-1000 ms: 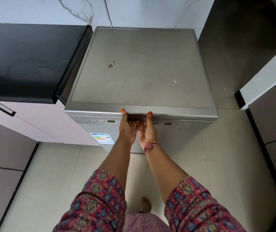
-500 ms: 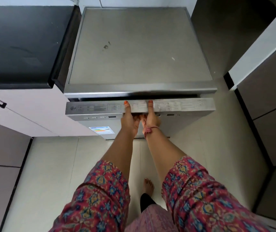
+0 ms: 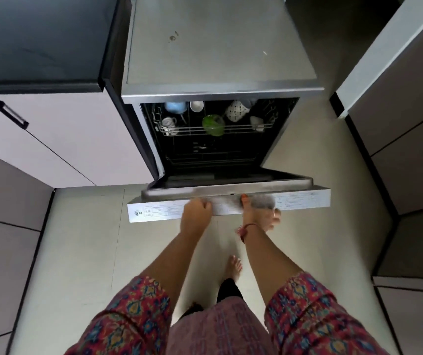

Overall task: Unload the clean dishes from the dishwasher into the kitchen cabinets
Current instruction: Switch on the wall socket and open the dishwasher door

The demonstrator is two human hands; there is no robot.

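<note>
At door (image 3: pixel 305 201) edge — left hand (image 3: pixel 197 210) grips, right hand (image 3: pixel 259 213) blurred.

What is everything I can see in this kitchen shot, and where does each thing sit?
Dishwasher: one, steel grey, centre, between the counter and the right-hand units.
Dishwasher door: one, grey, pulled partly down.
Upper rack: one, wire, inside the dishwasher.
Blue cup: one, rack's back left.
White cup: one, beside the blue one.
Green item: one, rack's front middle.
Patterned white mug: one, right of centre.
Countertop: one, black, upper left.
Cabinet handle: one, black, on the pale left cabinet.
Left hand: on the door's top edge, fingers curled.
Right hand: at the door's edge, blurred.
</note>
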